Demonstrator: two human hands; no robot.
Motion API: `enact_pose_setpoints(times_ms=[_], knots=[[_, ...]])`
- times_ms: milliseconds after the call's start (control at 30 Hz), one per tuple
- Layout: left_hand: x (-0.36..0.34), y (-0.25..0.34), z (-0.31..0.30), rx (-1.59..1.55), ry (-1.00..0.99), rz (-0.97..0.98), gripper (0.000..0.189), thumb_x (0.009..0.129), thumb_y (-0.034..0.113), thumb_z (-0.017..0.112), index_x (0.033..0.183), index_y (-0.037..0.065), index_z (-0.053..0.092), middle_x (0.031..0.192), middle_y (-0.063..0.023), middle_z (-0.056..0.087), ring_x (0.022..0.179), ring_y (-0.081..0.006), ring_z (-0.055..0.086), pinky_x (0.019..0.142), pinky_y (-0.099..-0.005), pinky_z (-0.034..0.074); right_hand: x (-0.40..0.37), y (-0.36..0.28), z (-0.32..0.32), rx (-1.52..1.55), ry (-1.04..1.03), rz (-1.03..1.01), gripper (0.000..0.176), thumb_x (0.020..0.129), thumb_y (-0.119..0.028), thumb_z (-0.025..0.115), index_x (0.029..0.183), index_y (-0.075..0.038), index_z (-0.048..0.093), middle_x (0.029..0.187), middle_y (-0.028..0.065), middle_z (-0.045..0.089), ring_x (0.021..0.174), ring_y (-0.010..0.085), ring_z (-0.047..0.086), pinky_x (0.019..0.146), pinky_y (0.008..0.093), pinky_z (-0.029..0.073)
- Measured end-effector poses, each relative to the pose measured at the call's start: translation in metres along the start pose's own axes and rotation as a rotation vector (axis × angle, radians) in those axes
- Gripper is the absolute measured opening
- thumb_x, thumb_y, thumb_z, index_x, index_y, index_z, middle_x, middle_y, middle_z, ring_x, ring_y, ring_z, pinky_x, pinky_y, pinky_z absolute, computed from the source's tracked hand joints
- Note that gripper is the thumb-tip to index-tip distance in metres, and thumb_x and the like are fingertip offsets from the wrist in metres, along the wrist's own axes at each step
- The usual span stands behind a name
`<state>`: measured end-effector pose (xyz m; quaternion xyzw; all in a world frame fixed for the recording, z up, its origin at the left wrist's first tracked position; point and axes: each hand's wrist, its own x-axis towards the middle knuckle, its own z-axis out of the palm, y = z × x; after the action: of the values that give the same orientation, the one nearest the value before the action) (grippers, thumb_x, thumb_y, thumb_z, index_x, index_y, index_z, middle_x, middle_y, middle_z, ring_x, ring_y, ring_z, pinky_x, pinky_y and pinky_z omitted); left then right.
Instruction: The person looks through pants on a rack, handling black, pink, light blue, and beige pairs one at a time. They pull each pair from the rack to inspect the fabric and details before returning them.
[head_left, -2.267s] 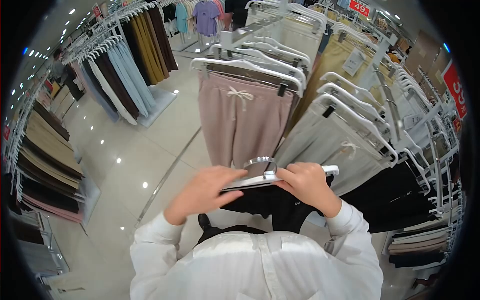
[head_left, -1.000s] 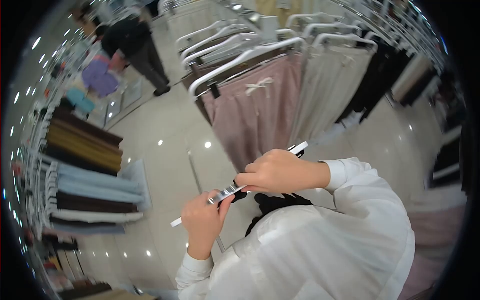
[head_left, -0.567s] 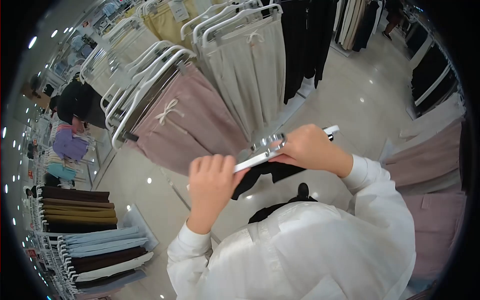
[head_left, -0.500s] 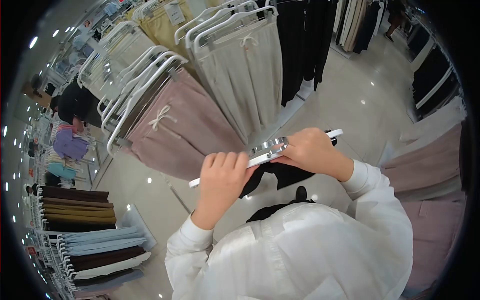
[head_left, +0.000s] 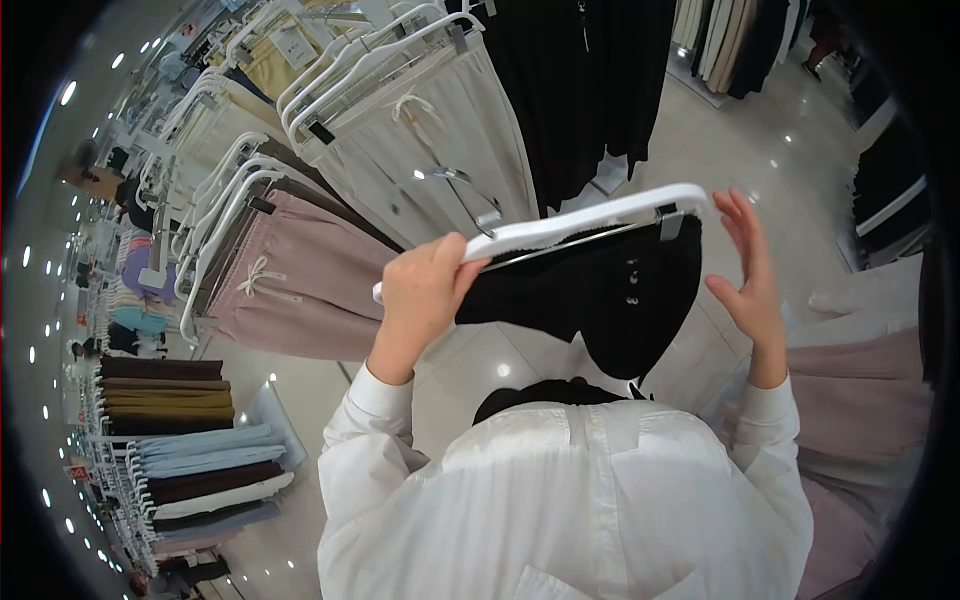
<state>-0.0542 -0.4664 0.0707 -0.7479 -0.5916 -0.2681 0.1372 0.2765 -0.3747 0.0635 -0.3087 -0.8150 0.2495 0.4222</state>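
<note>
My left hand (head_left: pixel 424 287) is closed around the left arm of a white clip hanger (head_left: pixel 590 217), just left of its metal hook. From the hanger's clips hangs a black garment (head_left: pixel 610 290), perhaps shorts, with small pale buttons or marks near its right side. One dark clip shows at the hanger's right end; the left clip is hidden behind my hand. Beside that right end my right hand (head_left: pixel 748 275) is raised with its fingers apart, holding nothing.
Pink trousers (head_left: pixel 300 280) and cream trousers (head_left: pixel 420 140) hang close ahead on the left. Black trousers (head_left: pixel 570 90) hang beyond. Folded-over trousers (head_left: pixel 210 450) fill a rack at lower left. More pink garments (head_left: pixel 860 380) hang at my right.
My right hand has let go of the hanger and moved right, its fingers opening. The hanger has turned and risen on the right, so the black garment now shows more fully.
</note>
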Motion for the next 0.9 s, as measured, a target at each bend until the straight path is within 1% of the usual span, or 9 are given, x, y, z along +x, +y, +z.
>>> enact_pose_setpoints(times_ms=[33,100,167,267,400,567,633,800,900], knots=[[0.004,0.001,0.001,-0.027,0.03,-0.022,0.024,0.074,0.021,0.065,0.071,0.006,0.046,0.057,-0.0079,0.048,0.049,-0.0252,0.049,0.044,-0.0337,0.037,-0.008,0.02,0.003,0.381,0.057,0.125,0.074,0.067,-0.017,0.073,0.129,-0.004,0.036,0.128,0.0151,0.041,0.118,0.0287,0.04,0.097,0.0385,0.034],[0.012,0.001,0.001,-0.063,0.037,-0.051,0.022,0.074,0.019,0.065,0.072,0.005,0.048,0.056,-0.0091,0.047,0.049,-0.0263,0.048,0.045,-0.0341,0.036,-0.018,0.058,0.015,0.41,-0.013,0.145,0.078,0.068,-0.016,0.073,0.131,-0.002,0.03,0.129,0.0155,0.04,0.118,0.0242,0.039,0.099,0.0355,0.032],[0.019,-0.002,0.002,-0.183,0.077,-0.18,0.019,0.074,0.016,0.065,0.074,0.005,0.05,0.055,-0.0104,0.047,0.049,-0.0273,0.048,0.045,-0.0342,0.037,-0.026,0.078,0.03,0.424,-0.262,0.323,0.065,0.072,-0.017,0.07,0.127,0.0,0.038,0.122,0.0134,0.048,0.11,0.0207,0.046,0.094,0.0318,0.036],[0.025,-0.009,0.0,-0.319,0.067,-0.226,0.014,0.074,0.012,0.064,0.075,0.004,0.053,0.055,-0.0125,0.047,0.049,-0.0288,0.047,0.046,-0.033,0.036,-0.017,0.097,0.052,0.302,-0.371,0.433,0.045,0.075,-0.014,0.067,0.115,0.001,0.051,0.107,0.0098,0.058,0.098,0.0159,0.052,0.086,0.0291,0.041],[0.016,-0.039,0.0,-0.244,0.071,-0.209,0.017,0.074,0.011,0.063,0.069,0.001,0.05,0.055,-0.0145,0.044,0.048,-0.0307,0.044,0.045,-0.0336,0.034,-0.001,0.127,0.06,0.339,-0.186,0.55,0.021,0.078,-0.001,0.058,0.099,0.002,0.058,0.093,0.0085,0.062,0.086,0.0138,0.056,0.076,0.0278,0.045],[0.003,-0.074,0.003,-0.157,0.167,-0.421,0.021,0.076,0.008,0.059,0.064,0.0,0.044,0.054,-0.0153,0.041,0.047,-0.0277,0.041,0.045,-0.0343,0.03,0.012,0.213,0.066,0.132,-0.038,0.448,0.026,0.073,0.007,0.051,0.098,0.001,0.056,0.086,0.0088,0.061,0.079,0.0152,0.057,0.072,0.0277,0.045],[-0.001,-0.093,-0.002,-0.099,0.173,-0.393,0.019,0.077,0.006,0.056,0.064,-0.001,0.044,0.053,-0.0139,0.041,0.045,-0.0234,0.039,0.044,-0.0333,0.029,0.024,0.237,0.076,0.261,0.093,0.588,0.028,0.075,0.006,0.043,0.1,0.001,0.054,0.086,0.0047,0.057,0.079,0.0126,0.053,0.07,0.0255,0.044],[-0.014,-0.115,-0.014,-0.157,0.175,-0.553,0.017,0.079,0.004,0.052,0.065,-0.002,0.045,0.054,-0.0082,0.045,0.047,-0.0155,0.039,0.045,-0.0309,0.028,0.067,0.255,0.126,0.26,0.296,0.425,0.025,0.08,0.002,0.037,0.099,0.0,0.052,0.083,0.0013,0.054,0.077,0.0084,0.048,0.07,0.0228,0.041],[-0.014,-0.116,-0.008,-0.276,0.128,-0.582,0.016,0.08,0.002,0.052,0.067,-0.002,0.045,0.057,-0.0051,0.046,0.05,-0.0111,0.039,0.045,-0.0275,0.028,0.099,0.24,0.144,0.551,0.421,0.487,0.022,0.086,0.0,0.034,0.1,0.0,0.051,0.085,0.0015,0.056,0.081,0.0081,0.05,0.074,0.0234,0.041]])
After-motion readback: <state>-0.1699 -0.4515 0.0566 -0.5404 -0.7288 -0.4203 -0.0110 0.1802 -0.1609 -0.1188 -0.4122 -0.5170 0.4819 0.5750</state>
